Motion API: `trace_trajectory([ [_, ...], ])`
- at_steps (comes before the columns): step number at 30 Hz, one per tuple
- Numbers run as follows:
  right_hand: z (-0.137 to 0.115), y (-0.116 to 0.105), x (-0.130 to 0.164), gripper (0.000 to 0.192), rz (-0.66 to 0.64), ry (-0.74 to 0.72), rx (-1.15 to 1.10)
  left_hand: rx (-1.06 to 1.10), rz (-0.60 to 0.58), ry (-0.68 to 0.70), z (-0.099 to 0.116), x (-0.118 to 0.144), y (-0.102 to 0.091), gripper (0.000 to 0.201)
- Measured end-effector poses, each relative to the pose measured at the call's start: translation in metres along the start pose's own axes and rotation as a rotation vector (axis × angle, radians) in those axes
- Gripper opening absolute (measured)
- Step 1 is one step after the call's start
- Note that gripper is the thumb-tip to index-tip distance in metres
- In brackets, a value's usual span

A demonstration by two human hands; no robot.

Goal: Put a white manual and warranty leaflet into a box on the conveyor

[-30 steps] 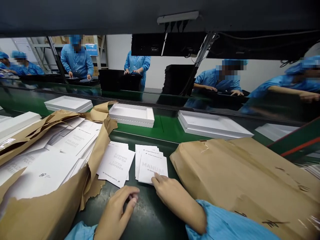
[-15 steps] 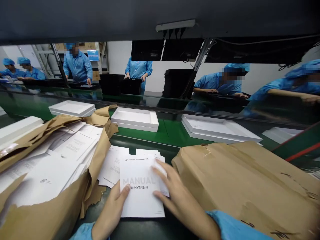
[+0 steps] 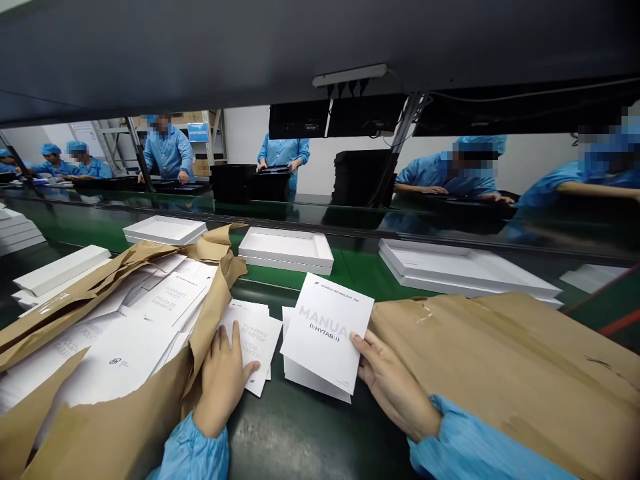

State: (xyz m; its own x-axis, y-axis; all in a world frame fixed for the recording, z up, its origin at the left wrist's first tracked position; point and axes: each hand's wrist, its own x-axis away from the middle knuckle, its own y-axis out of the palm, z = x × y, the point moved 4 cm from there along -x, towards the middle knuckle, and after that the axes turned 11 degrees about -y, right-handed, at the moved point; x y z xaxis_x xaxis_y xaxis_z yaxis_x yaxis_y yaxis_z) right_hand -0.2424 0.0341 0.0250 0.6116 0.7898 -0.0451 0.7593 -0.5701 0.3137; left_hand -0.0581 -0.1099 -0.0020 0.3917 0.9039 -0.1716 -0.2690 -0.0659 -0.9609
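Note:
My right hand [image 3: 393, 380] pinches a white manual [image 3: 327, 333] by its right edge, thumb on the cover. The manual is tilted, and another white sheet or booklet [image 3: 320, 385] shows beneath it; whether it is held too, I cannot tell. My left hand [image 3: 225, 363] lies with fingers spread on a small pile of white warranty leaflets [image 3: 260, 340], touching the top one. Just left of that hand, a torn brown paper wrapping [image 3: 130, 417] holds many more warranty leaflets [image 3: 170, 293].
A large brown paper package [image 3: 500, 360] lies at the right. White box trays [image 3: 287, 250] stand on the green conveyor [image 3: 345, 267] beyond. White boxes [image 3: 65, 267] are at the left. Co-workers in blue [image 3: 170, 153] work across the line. A shelf [image 3: 200, 53] hangs overhead.
My left hand has left the manual and moved left onto the warranty leaflets. The right hand now grips the manual, shifted up and right and tilted. The view has also shifted.

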Motion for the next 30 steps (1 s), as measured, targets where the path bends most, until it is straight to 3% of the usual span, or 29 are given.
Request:
trace_trajectory([
  [4, 0.000, 0.002, 0.002, 0.043, -0.021, 0.004, -0.031, -0.015, 0.015, -0.026, 0.005, -0.002, 0.002, 0.079],
  [11, -0.003, 0.000, 0.003, 0.040, -0.012, -0.035, -0.084, 0.026, 0.055, -0.048, 0.007, -0.002, -0.006, 0.076],
  [14, -0.006, 0.001, 0.003, 0.041, 0.005, -0.045, -0.111, 0.151, 0.049, -0.043, -0.001, -0.007, -0.009, 0.045],
  [17, -0.009, -0.001, 0.003, 0.042, 0.039, -0.048, -0.139, 0.384, -0.021, 0.005, -0.007, -0.014, -0.013, 0.007],
  [21, -0.014, -0.009, 0.000, 0.038, 0.110, -0.076, -0.165, 0.667, -0.118, 0.045, -0.006, -0.018, -0.022, 0.019],
  [25, -0.021, -0.016, -0.004, 0.041, 0.141, -0.116, -0.161, 0.811, -0.178, 0.048, -0.002, -0.017, -0.027, 0.023],
  [28, -0.029, -0.015, -0.003, 0.049, 0.085, -0.132, -0.134, 0.839, -0.247, 0.111, 0.007, -0.012, -0.037, 0.020],
  [30, -0.030, -0.010, 0.001, 0.049, -0.024, -0.082, -0.098, 0.836, -0.365, 0.214, 0.019, -0.005, -0.046, 0.014],
])
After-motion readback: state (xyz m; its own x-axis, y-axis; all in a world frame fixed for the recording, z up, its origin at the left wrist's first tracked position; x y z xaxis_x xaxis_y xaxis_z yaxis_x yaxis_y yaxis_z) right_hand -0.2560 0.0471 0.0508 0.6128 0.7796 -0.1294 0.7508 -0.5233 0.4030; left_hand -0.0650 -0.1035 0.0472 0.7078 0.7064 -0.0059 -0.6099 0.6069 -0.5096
